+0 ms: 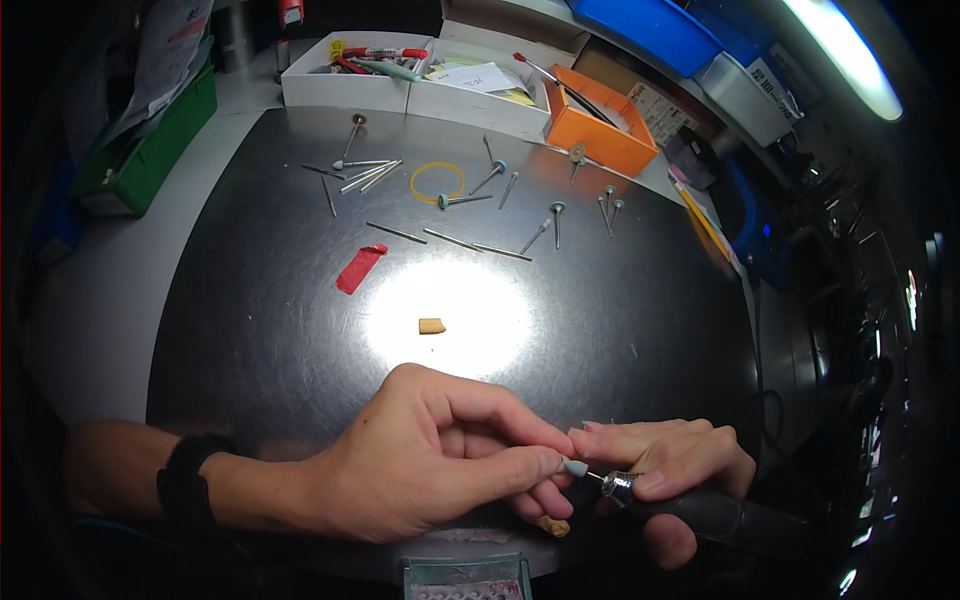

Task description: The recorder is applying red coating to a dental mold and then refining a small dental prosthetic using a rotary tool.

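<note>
My right hand [690, 462] grips a dark rotary handpiece [720, 517] with a silver collar. From its collar a thin shank carries a pale blue-green grinding stone [576, 467], pointing left toward my left hand [440, 455]. My left thumb and index finger are pinched together right at the stone's tip; whatever lies between them is too hidden to name. The fingers of both hands almost meet there. Below my left fingertips shows a small tan piece [553, 525]. Another small tan block [431, 326] lies on the dark metal worktop [270, 350], beyond my left hand.
Several burs and mounted grinding bits [497, 177] are scattered at the back, around a yellow rubber band [437, 182]. A red tape strip [361, 268] lies nearer. White boxes [345, 92], an orange bin [568, 146] and a green bin [172, 160] border the worktop.
</note>
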Action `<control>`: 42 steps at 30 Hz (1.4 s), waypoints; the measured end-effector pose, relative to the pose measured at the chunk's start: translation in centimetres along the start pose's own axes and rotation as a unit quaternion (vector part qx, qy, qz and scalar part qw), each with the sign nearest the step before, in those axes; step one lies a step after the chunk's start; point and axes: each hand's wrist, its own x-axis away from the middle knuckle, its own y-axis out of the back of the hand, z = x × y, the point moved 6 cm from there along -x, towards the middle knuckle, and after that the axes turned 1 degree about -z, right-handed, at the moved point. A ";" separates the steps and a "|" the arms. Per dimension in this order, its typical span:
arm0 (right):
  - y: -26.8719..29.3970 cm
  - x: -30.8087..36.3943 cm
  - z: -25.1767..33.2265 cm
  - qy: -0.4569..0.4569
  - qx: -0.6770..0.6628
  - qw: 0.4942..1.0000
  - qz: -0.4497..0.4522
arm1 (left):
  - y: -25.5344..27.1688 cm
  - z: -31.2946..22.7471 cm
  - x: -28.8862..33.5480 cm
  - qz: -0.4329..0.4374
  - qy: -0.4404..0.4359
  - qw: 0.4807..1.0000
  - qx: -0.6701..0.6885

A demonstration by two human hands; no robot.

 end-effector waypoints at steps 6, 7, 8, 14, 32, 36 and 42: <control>0.2 0.0 -0.1 0.023 0.015 0.999 0.017 | 0.0 0.0 0.0 0.001 0.001 1.000 0.000; 0.2 0.0 -0.1 0.026 0.017 0.999 0.021 | 0.1 0.1 0.0 -0.003 0.012 1.000 -0.002; 0.2 -0.1 0.0 0.029 0.020 0.999 0.026 | 0.1 0.1 0.0 -0.003 0.012 1.000 -0.003; 0.1 -0.1 0.3 0.012 0.034 0.999 0.018 | 0.0 0.0 0.0 -0.005 0.012 1.000 -0.014; 0.3 0.2 -0.1 0.025 0.024 0.999 0.037 | 0.0 -0.2 0.0 -0.004 0.020 1.000 -0.017; 0.4 0.0 -0.1 0.036 0.051 0.997 0.037 | -0.1 -0.3 0.0 -0.001 0.016 1.000 -0.022; 0.2 0.0 0.1 0.012 0.029 0.999 0.037 | 0.0 -0.2 0.0 -0.003 0.024 1.000 -0.018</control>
